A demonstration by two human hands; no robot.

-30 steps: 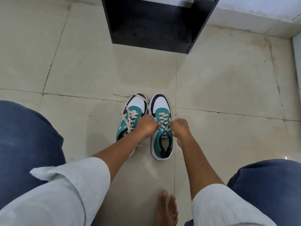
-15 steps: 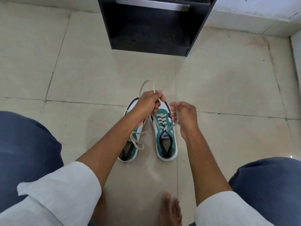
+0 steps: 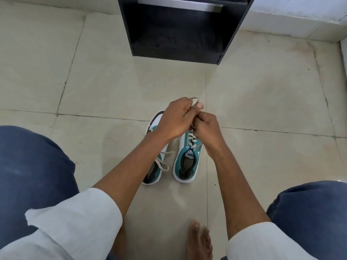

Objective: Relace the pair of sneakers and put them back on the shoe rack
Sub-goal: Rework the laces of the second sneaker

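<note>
Two teal and white sneakers stand side by side on the tiled floor, toes pointing away from me. The right sneaker (image 3: 186, 162) has its cream lace threaded up the front. Both hands meet above its toe. My left hand (image 3: 175, 120) pinches a loop of that lace (image 3: 195, 100), which sticks out past my thumb. My right hand (image 3: 205, 126) is closed on the lace just below. The left sneaker (image 3: 155, 169) lies partly under my left forearm, with loose lace ends over its opening.
The black shoe rack (image 3: 180, 34) stands open on the floor straight ahead, its bottom shelf bare. A white wall base (image 3: 300, 21) runs behind it to the right. My knees in blue jeans frame both sides, and a bare foot (image 3: 200, 241) rests near the bottom edge.
My hands rose from the right sneaker's eyelets, pulled the lace up and apart, then came together above the toe, holding a loop.
</note>
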